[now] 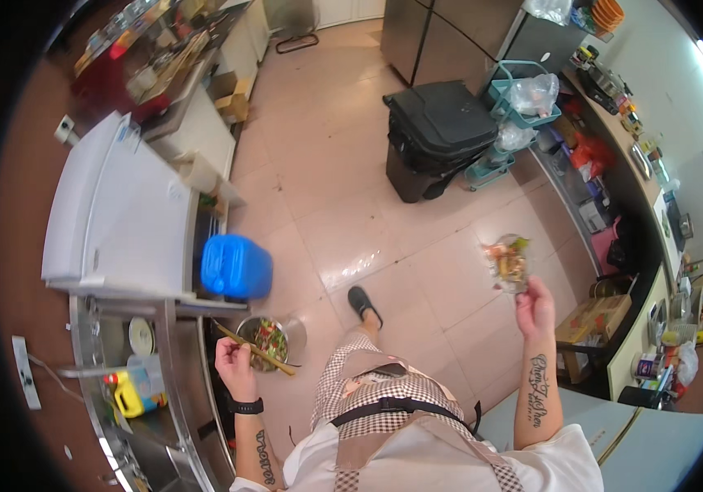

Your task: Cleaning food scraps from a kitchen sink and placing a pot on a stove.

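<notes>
My left hand (234, 366) grips a slim wooden-looking stick (271, 360), held slantwise. Behind the stick, in my view, is a round metal container (285, 335) with chopped green and red food (270, 338) in it. Whether that container stands on the floor or higher I cannot tell. Out to the right, my right hand (536, 307) holds a clear dish (520, 286) by its near edge. Mixed food (507, 261) with reddish, brown and green pieces lies in the dish, blurred.
A blue plastic jerrycan (234, 265) stands near a white appliance (136, 215). Lower left is a steel sink unit (173, 344) with a yellow bottle (133, 393). Ahead stands a lidded black bin (441, 129) beside a teal basket trolley (527, 111). Shelves and a cardboard box (594, 317) line the right.
</notes>
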`<state>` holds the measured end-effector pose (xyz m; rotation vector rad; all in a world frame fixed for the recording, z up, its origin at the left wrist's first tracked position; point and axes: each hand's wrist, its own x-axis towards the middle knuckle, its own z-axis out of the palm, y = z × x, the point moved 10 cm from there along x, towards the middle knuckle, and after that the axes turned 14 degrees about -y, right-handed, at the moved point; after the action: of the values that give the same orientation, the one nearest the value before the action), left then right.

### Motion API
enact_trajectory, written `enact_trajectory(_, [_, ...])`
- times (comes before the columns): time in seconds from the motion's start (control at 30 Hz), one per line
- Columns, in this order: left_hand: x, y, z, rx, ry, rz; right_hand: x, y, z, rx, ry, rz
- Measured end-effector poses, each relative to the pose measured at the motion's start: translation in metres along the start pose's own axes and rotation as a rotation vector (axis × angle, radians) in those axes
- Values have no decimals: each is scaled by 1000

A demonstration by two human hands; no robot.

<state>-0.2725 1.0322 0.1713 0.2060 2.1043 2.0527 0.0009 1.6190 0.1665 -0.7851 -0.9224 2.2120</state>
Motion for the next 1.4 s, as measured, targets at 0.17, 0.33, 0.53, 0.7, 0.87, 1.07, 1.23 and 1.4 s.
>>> enact_trajectory(0.17, [170,-23,135,24,-102,70,136,-90,-67,63,26,-173])
enact_trajectory(0.33, [322,16,283,-3,-306,33,233,-152,-95,120,67,-236])
enact_trajectory(0.53, [434,18,406,116,-384,13,423,-175,-91,139,6,-164])
enact_trajectory(0.7, [461,-60,518,889,-640,63,578,-156,-98,139,174,-56])
enact_trajectory(0.87, [458,-84,663,955,-963,157,681,-140,-111,157,200,161])
enact_trajectory(1.07, [567,-118,843,1005,-796,253,814,-89,-86,-98,-8,422])
enact_trajectory(1.23, [589,-207,872,900,-807,-291,913,-21,-32,-1032,-236,498])
enact_trajectory(1.4, [506,-233,784,736,-717,-379,975,79,37,-1848,-908,-112])
